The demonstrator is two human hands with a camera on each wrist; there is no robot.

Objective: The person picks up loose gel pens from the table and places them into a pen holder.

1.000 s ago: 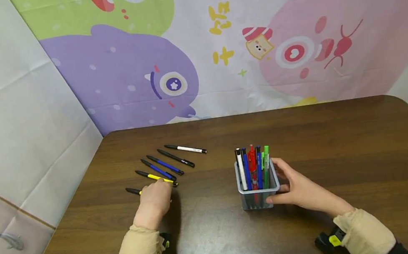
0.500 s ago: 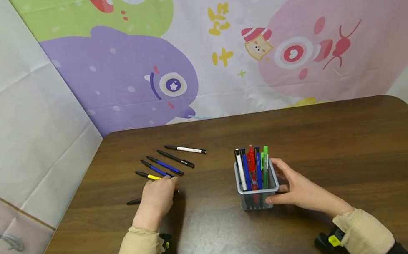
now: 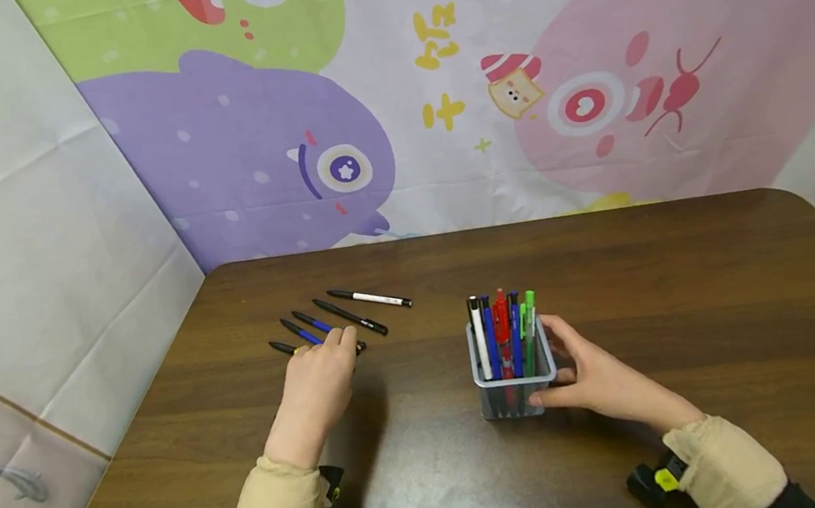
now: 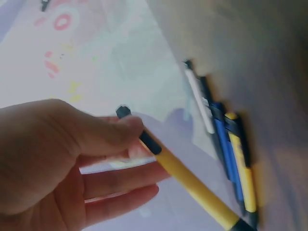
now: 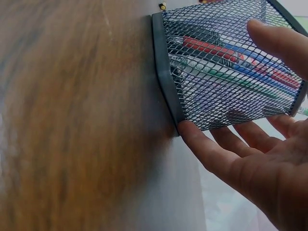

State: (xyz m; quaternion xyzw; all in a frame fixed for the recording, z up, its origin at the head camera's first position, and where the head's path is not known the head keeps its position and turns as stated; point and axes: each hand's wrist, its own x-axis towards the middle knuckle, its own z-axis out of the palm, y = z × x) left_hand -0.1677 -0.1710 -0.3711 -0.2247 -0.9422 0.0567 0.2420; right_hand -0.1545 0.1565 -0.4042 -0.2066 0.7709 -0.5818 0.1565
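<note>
My left hand (image 3: 320, 385) pinches a yellow pen (image 4: 188, 185) with black ends between thumb and fingers, near its clip end. In the head view that hand hides the held pen and overlaps the pens on the table. Behind it lie another yellow pen (image 4: 243, 168), two blue pens (image 3: 311, 321), a black pen (image 3: 351, 316) and a white pen (image 3: 375, 297), side by side at a slant. My right hand (image 3: 602, 374) grips the mesh pen holder (image 3: 512, 400) from its right side, thumb at the front. White, blue, red and green pens (image 3: 504, 327) stand in the holder.
The brown wooden table (image 3: 644, 277) reaches back to a cartoon-printed cloth (image 3: 460, 189). A white cloth wall (image 3: 47, 203) rises at the left. Each wrist wears a small black camera (image 3: 652, 482).
My left hand has lifted the nearest yellow pen off the table, first shifting it slightly toward the front, and moved up a little. The right hand stays on the pen holder.
</note>
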